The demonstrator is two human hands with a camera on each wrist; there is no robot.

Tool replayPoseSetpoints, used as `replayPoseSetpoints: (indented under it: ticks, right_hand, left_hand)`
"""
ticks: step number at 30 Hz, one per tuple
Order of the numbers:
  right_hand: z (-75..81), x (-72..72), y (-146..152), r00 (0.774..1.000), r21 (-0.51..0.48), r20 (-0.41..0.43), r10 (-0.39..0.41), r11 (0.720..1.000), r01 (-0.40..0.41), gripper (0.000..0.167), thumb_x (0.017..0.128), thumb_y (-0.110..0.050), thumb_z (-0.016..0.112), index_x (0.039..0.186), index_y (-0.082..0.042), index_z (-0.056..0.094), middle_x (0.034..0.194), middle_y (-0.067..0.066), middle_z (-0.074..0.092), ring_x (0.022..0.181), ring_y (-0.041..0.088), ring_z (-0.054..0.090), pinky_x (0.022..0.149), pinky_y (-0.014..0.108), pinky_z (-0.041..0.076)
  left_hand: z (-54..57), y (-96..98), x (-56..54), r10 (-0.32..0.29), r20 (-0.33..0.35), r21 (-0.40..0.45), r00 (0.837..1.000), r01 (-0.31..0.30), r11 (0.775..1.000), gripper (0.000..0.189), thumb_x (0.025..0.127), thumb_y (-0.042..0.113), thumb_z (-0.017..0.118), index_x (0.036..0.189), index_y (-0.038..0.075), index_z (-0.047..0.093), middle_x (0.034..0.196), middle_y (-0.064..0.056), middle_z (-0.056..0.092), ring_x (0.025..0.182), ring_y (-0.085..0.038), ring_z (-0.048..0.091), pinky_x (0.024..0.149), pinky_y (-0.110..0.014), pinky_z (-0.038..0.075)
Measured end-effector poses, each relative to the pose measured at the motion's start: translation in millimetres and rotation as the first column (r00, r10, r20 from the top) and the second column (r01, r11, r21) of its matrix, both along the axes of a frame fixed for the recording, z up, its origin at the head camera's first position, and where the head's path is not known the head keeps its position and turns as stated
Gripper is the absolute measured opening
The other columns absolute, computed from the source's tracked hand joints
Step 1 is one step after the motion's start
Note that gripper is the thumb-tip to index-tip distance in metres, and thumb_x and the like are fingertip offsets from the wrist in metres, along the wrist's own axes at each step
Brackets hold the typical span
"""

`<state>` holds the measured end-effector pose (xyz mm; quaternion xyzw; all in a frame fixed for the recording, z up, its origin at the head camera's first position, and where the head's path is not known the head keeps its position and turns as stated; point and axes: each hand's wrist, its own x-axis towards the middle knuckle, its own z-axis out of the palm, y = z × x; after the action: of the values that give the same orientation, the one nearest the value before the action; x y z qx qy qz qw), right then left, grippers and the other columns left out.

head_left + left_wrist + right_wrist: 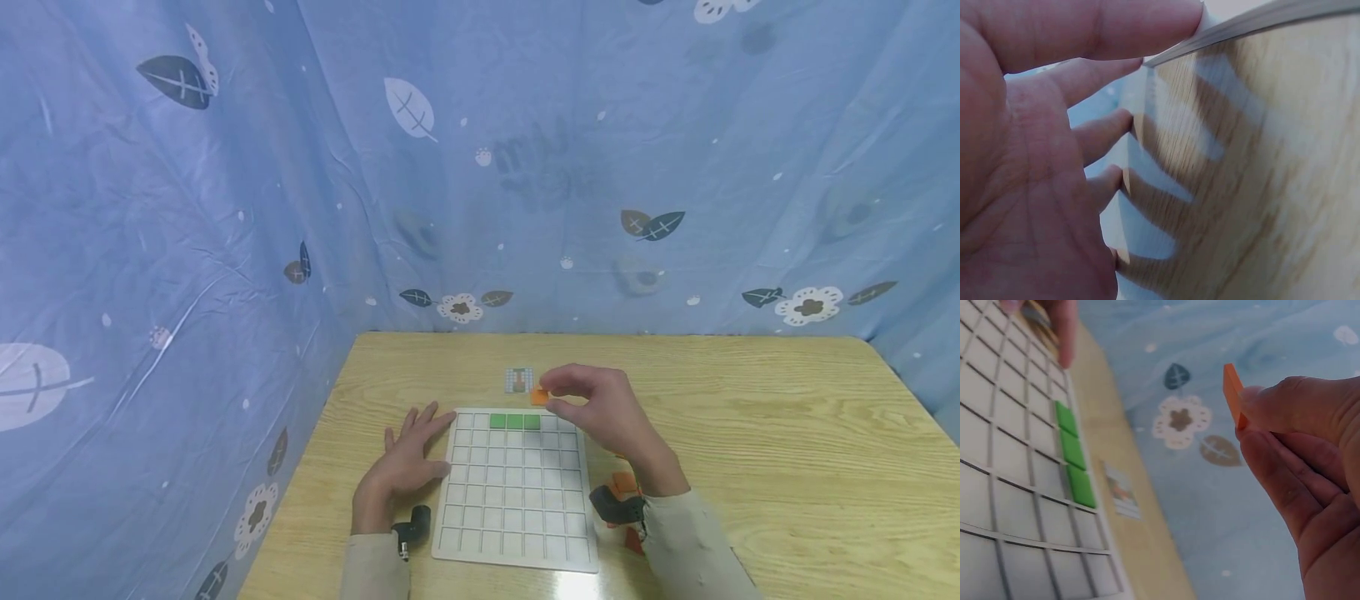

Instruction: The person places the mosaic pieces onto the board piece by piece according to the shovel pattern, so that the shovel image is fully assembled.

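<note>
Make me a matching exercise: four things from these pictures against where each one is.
1. Left hand
2. Lifted orange tile
3. Green tiles
4. Picture card

A. In the far row of the board
B. Lying on the table, beyond the board
C. At the board's left edge
D. Pinched by the right hand

Pairs: 1-C, 2-D, 3-A, 4-B

Beige sleeves [693, 537], black wrist cameras [617, 507]

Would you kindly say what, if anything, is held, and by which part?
The right hand pinches an orange tile near one edge; the left hand holds nothing.
</note>
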<state>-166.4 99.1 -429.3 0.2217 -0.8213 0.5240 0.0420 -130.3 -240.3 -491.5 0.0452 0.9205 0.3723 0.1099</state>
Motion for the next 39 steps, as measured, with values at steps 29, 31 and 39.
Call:
replayPoseSetpoints:
  ticks: [29, 31, 39]
  right_hand:
    - [-65.7, -6.7, -38.4, 0.994, 0.126, 0.063, 0.088, 0.987, -0.095, 0.028, 0.089, -0.001, 0.084, 0.116, -0.009, 0.083, 0.113, 0.003, 0.084, 0.105, 0.02, 0.08, 0.097, 0.037, 0.066]
    - [-67.4, -6.5, -40.8, 0.995, 0.148, 0.055, 0.084, 0.985, -0.092, 0.027, 0.089, -0.001, 0.085, 0.114, -0.011, 0.083, 0.112, 0.0, 0.084, 0.104, 0.018, 0.08, 0.095, 0.035, 0.066]
    - [-73.3, -4.6, -47.4, 0.998, 0.231, 0.018, 0.057, 0.971, -0.06, 0.023, 0.091, -0.008, 0.086, 0.112, -0.017, 0.084, 0.109, -0.007, 0.083, 0.103, 0.012, 0.078, 0.095, 0.036, 0.065]
  left_hand:
    - [-0.1, -3.2, 0.2, -0.022, 0.002, -0.009, 1.0, 0.022, 1.0, 0.087, 0.082, 0.007, 0.078, 0.164, 0.021, 0.053, 0.182, -0.017, 0.024, 0.171, -0.048, 0.002, 0.127, -0.081, -0.013]
    - [0.1, -3.1, 0.4, -0.02, 0.001, -0.01, 1.0, 0.02, 1.0, 0.087, 0.082, 0.007, 0.079, 0.164, 0.021, 0.053, 0.182, -0.017, 0.025, 0.171, -0.048, 0.002, 0.127, -0.08, -0.013]
    - [0.9, -3.0, 0.5, -0.022, 0.004, -0.008, 1.0, 0.022, 1.0, 0.087, 0.082, 0.008, 0.079, 0.164, 0.021, 0.053, 0.182, -0.017, 0.024, 0.171, -0.047, 0.002, 0.128, -0.08, -0.014]
